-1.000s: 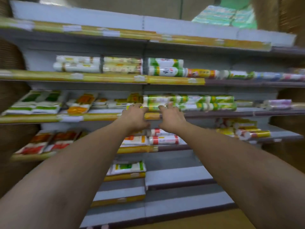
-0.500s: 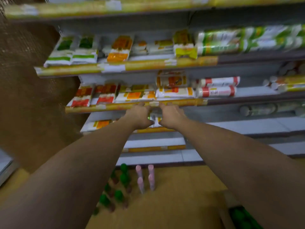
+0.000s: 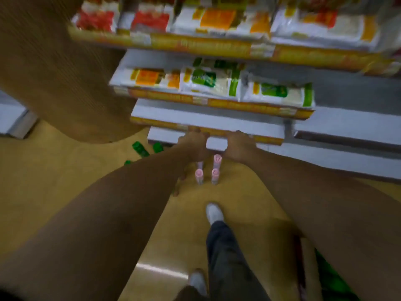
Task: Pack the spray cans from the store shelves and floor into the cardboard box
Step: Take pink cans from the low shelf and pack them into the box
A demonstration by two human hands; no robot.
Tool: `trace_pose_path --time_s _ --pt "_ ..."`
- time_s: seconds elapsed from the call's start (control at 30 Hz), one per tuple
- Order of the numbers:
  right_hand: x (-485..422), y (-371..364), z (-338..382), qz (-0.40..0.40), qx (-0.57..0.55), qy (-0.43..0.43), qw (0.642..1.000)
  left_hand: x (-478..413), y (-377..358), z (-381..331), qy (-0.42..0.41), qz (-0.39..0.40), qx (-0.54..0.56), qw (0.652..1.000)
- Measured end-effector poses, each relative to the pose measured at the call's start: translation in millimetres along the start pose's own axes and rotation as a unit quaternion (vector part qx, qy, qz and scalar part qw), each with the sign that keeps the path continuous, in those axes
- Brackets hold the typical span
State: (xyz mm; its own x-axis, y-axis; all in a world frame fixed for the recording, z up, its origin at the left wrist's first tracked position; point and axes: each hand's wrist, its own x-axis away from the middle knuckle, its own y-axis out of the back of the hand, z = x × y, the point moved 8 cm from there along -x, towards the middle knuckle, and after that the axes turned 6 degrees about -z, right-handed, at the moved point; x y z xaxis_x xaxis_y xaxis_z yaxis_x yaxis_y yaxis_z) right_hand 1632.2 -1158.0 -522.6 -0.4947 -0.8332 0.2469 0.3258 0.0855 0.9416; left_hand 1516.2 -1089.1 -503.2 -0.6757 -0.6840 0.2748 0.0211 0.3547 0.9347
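Several pink spray cans (image 3: 215,173) stand upright on the yellow floor in front of the bottom shelf. Green-capped cans (image 3: 138,148) stand to their left, some hidden behind my left forearm. My left hand (image 3: 192,146) and my right hand (image 3: 238,146) are stretched out side by side above the pink cans, fingers pointing away, holding nothing. One pink can (image 3: 217,158) shows in the gap between them. The cardboard box (image 3: 308,268) is at the bottom right, with green cans (image 3: 329,279) inside it.
Grey shelves (image 3: 206,120) with yellow price strips carry white packets with orange and green labels. A brown ribbed wall (image 3: 54,72) fills the upper left. My dark trouser leg and white shoe (image 3: 213,211) stand on the floor below the cans.
The view has tilted down from the middle shelves to the floor. Both hands have dropped from the shelf edge to just above the pink cans. The box has come into view.
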Motion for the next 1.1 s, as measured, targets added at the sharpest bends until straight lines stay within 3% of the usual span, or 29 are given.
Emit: trace_pose_path --time_s 0.2,0.37,0.63,0.8,0.93,1.1 --pt "-66 -155 -38 0.119 -0.013 -0.012 0.993 -64 -143 57 0.078 0.077 0.059 0.992" --pt "-103 -257 -66 0.175 -0.026 0.0 0.984 -100 -251 92 0.096 0.096 0.066 0.989" --pt "-161 -389 -77 0.188 -0.022 -0.006 0.982 -158 -377 145 0.172 0.104 0.106 0.974" --pt "-185 -456 -83 0.162 0.007 0.016 0.987 -194 -447 158 0.163 0.127 0.084 0.975" --pt "-197 -490 -97 0.165 -0.07 0.015 0.984 -208 -489 159 0.163 0.136 0.081 0.974" --pt "-196 -490 -118 0.15 -0.121 -0.02 0.981 -200 -486 151 0.157 0.083 0.117 0.977"
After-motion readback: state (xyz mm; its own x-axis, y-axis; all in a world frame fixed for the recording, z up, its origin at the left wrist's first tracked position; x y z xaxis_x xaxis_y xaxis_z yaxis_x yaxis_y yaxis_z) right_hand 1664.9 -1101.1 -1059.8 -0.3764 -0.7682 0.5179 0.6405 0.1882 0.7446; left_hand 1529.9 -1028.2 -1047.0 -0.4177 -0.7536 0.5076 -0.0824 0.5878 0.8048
